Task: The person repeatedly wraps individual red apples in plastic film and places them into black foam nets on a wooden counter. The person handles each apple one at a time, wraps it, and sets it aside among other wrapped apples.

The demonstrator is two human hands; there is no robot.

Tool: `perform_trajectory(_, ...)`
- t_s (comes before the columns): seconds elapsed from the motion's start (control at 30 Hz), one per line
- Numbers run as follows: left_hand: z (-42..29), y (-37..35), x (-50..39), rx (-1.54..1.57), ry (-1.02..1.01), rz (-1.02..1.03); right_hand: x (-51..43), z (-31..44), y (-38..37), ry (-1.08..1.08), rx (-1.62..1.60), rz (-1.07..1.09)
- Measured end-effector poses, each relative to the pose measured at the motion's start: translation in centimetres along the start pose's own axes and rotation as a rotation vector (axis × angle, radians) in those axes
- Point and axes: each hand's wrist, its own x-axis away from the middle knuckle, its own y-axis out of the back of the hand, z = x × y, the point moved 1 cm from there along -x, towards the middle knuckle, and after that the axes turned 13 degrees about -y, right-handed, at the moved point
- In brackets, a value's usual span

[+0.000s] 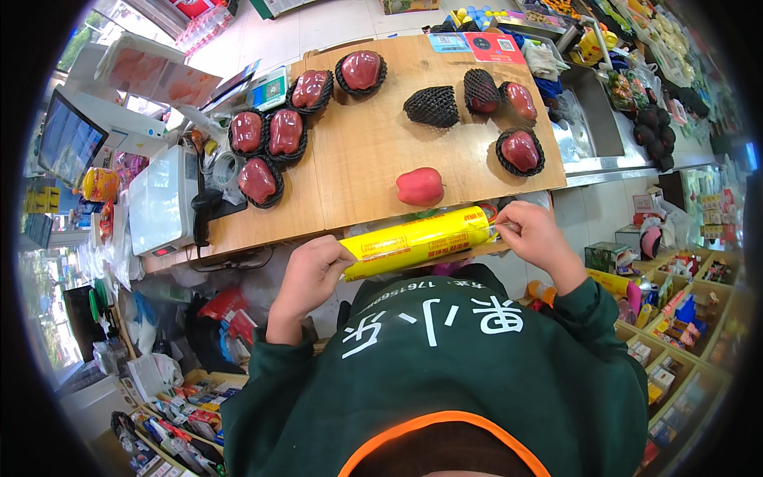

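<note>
A yellow printed roll of plastic wrap (417,241) lies crosswise below the table's front edge, close to my body. At its left end, the thumb and fingers of my left hand (313,274) pinch a corner of the clear film. My right hand (532,237) pinches the film at the other end. Just beyond the roll, a bare red apple (420,186) rests on the wooden table (363,161). Farther back, an empty-looking black foam net (431,107) lies on its side. Another black foam net (481,89) has a dark red fruit showing in its opening.
Several film-wrapped red apples (286,132) sit in black nets at the left, with more wrapped apples (520,151) at the right. A white scale (164,200) and a black handheld scanner (205,206) stand at the left. A metal sink (587,113) adjoins the table's right side.
</note>
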Motion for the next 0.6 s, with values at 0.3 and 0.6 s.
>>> perform_trajectory(0.3,1.3,-2.2,2.3,0.033,0.053,0.041,2.4,0.7,0.4,0.008,-0.186,-0.254)
perform_trajectory(0.6,1.6,-2.9,2.8,0.079,0.081,0.044,6.9,-4.0,3.9,-0.224,-0.621,-0.391)
